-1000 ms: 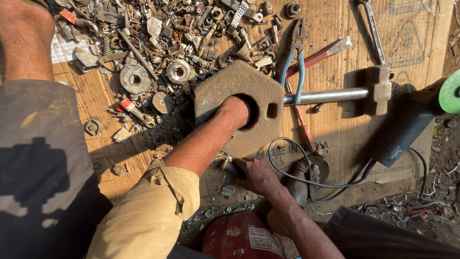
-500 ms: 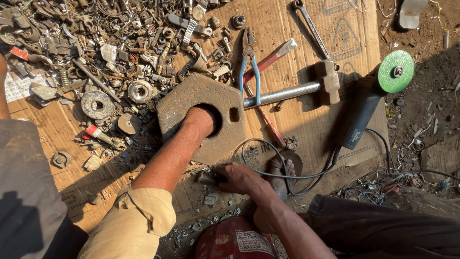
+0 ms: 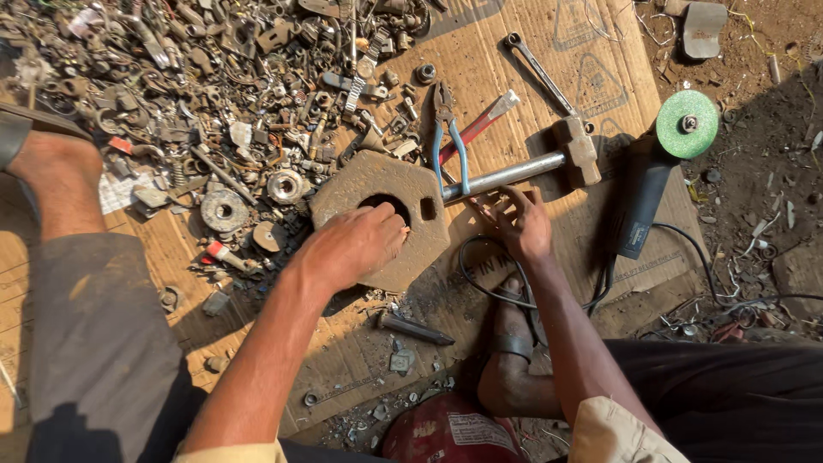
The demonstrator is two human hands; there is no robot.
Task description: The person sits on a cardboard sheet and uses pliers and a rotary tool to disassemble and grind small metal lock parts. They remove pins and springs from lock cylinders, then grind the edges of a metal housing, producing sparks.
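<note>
A rusty hexagonal metal plate with a round hole lies on the cardboard. My left hand rests on it, fingertips hooked over the hole's rim. My right hand hovers just below the steel handle of a hammer, fingers spread and holding nothing. Blue-handled pliers lie across the plate's upper right edge, beside a red-handled tool.
A large heap of scrap nuts, bearings and bolts fills the upper left. An angle grinder with a green disc lies at right, its cable looping by my foot. A wrench, a chisel and a red cylinder are nearby.
My left hand has come out of the plate's hole and now lies on top of it. My right hand moved from near my foot up toward the hammer handle.
</note>
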